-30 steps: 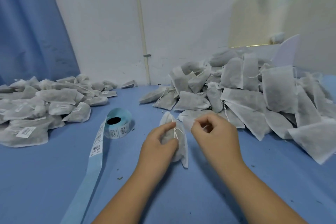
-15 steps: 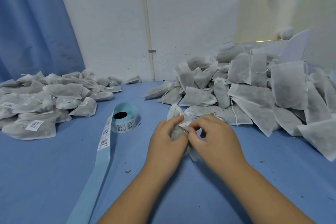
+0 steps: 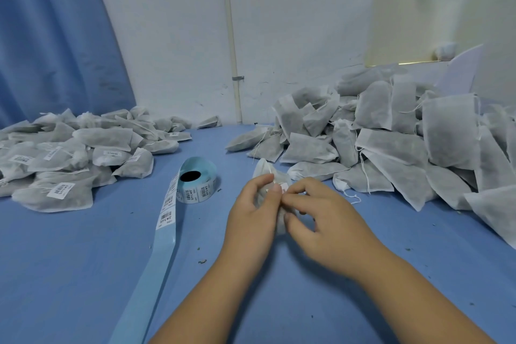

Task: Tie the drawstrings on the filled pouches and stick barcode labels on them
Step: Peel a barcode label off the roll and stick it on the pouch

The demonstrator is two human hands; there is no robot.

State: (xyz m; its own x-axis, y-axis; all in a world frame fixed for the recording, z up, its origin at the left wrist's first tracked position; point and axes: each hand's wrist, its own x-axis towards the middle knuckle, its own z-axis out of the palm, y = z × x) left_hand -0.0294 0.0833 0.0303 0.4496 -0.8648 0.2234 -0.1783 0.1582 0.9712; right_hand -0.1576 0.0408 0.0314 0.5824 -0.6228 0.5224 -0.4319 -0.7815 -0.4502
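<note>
Left hand [image 3: 252, 212] and right hand [image 3: 321, 220] both pinch one filled pouch [image 3: 265, 169] at its neck with curled fingertips — tying, I'd judge, label yet to come — while a labelled pile [image 3: 69, 153] lies well left of the fingers and a larger unlabelled heap [image 3: 405, 142] waits just right.

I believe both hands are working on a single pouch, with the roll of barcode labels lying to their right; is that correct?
Not quite: the head view shows the roll of barcode labels lying to their left, not their right. The rest holds: the left hand and the right hand are both working on a single pouch.
</note>
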